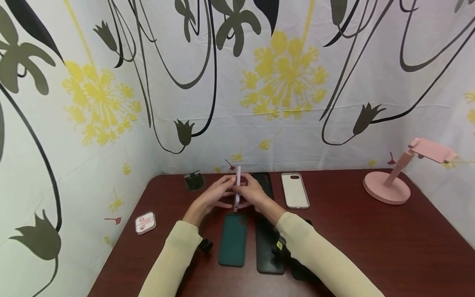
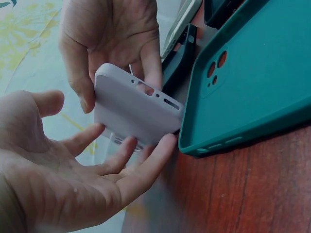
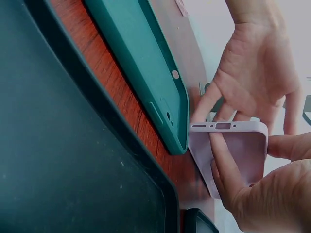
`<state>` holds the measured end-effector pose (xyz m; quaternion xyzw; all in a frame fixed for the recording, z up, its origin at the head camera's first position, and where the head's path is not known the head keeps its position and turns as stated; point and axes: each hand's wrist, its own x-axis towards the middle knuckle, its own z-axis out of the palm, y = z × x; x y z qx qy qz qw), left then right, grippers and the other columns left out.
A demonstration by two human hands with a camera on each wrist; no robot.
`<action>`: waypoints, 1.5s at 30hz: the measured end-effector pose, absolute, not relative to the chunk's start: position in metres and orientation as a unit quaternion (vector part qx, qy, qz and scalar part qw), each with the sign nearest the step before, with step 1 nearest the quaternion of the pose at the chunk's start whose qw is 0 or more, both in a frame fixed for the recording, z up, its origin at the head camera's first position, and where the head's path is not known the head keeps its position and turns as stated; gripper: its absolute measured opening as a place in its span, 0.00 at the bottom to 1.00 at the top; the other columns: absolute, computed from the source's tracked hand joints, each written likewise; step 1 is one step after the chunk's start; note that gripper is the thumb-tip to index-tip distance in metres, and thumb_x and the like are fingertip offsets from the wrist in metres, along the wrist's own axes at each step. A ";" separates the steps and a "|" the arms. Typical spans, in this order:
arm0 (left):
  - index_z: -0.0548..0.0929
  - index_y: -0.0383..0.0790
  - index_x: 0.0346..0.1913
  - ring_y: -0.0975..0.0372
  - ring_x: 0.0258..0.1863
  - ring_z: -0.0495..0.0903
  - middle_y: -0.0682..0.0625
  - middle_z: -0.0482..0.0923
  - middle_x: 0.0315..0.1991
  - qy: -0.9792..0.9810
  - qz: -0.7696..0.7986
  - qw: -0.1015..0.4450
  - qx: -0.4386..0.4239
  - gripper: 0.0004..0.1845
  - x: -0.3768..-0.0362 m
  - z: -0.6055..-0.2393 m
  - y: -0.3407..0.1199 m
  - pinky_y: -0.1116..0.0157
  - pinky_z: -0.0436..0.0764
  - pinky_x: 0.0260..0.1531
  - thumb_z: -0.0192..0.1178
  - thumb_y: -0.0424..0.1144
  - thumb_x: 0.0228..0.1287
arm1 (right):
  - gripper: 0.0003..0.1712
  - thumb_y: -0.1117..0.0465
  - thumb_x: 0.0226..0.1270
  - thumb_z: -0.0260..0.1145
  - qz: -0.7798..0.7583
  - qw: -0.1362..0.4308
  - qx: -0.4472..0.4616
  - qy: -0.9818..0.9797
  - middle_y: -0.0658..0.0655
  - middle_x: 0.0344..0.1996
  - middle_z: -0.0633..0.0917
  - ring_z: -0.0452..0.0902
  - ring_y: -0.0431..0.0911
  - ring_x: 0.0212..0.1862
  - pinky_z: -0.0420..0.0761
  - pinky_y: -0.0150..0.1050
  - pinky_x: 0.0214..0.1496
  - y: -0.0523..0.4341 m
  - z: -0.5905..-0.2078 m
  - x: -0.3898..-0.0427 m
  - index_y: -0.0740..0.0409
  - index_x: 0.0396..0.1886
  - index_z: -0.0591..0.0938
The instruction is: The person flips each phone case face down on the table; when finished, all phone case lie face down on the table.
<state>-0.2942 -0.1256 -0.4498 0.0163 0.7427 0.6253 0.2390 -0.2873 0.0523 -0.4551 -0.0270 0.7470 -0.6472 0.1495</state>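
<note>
A lavender phone case [image 1: 238, 190] stands on edge between the two hands, above the far end of a green phone case [image 1: 233, 243]. Its short edge with port cutouts shows in the left wrist view. My right hand [image 1: 254, 191] holds the lavender case, with the thumb at its edge and some fingers hidden behind it. Extended fingers of my left hand [image 2: 82, 179] touch one face, while that thumb stays apart from it. In the right wrist view, the left hand [image 3: 255, 77] is across the case from the right hand [image 3: 272, 194].
A black case [image 1: 269, 251] lies right of the green one, another dark case [image 1: 305, 270] partly under the right sleeve. Behind are a white case [image 1: 295, 192] and a black case [image 1: 264, 183]. A pink phone stand [image 1: 387, 187], a small square case [image 1: 145, 223] and a dark clip-like object [image 1: 194, 180] sit around.
</note>
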 end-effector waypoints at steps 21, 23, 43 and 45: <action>0.67 0.61 0.80 0.43 0.76 0.71 0.43 0.66 0.80 0.748 0.634 0.199 -0.013 0.29 -0.299 -0.442 -0.127 0.43 0.85 0.61 0.51 0.59 0.83 | 0.36 0.67 0.75 0.61 -0.695 0.137 -0.011 0.706 0.68 0.64 0.82 0.88 0.59 0.55 0.93 0.49 0.39 0.060 -0.453 -0.292 0.54 0.81 0.66; 0.64 0.59 0.82 0.43 0.74 0.74 0.42 0.68 0.78 0.746 0.642 0.176 -0.032 0.30 -0.302 -0.443 -0.126 0.43 0.86 0.59 0.54 0.54 0.83 | 0.36 0.68 0.74 0.61 -0.697 0.127 -0.006 0.706 0.68 0.62 0.84 0.88 0.57 0.53 0.93 0.48 0.39 0.061 -0.454 -0.293 0.55 0.80 0.67; 0.82 0.44 0.65 0.49 0.52 0.87 0.38 0.85 0.57 0.800 0.593 0.036 -0.081 0.20 -0.306 -0.466 -0.125 0.53 0.93 0.35 0.62 0.29 0.74 | 0.28 0.66 0.68 0.74 -0.465 0.032 -0.060 0.883 0.63 0.42 0.88 0.86 0.45 0.28 0.88 0.36 0.25 0.057 -0.471 -0.291 0.66 0.65 0.78; 0.83 0.44 0.65 0.49 0.51 0.88 0.38 0.86 0.56 0.805 0.587 0.031 -0.079 0.20 -0.306 -0.468 -0.124 0.53 0.93 0.34 0.63 0.29 0.73 | 0.27 0.66 0.67 0.75 -0.449 0.026 -0.060 0.891 0.63 0.42 0.87 0.87 0.46 0.28 0.89 0.37 0.26 0.057 -0.471 -0.292 0.66 0.64 0.79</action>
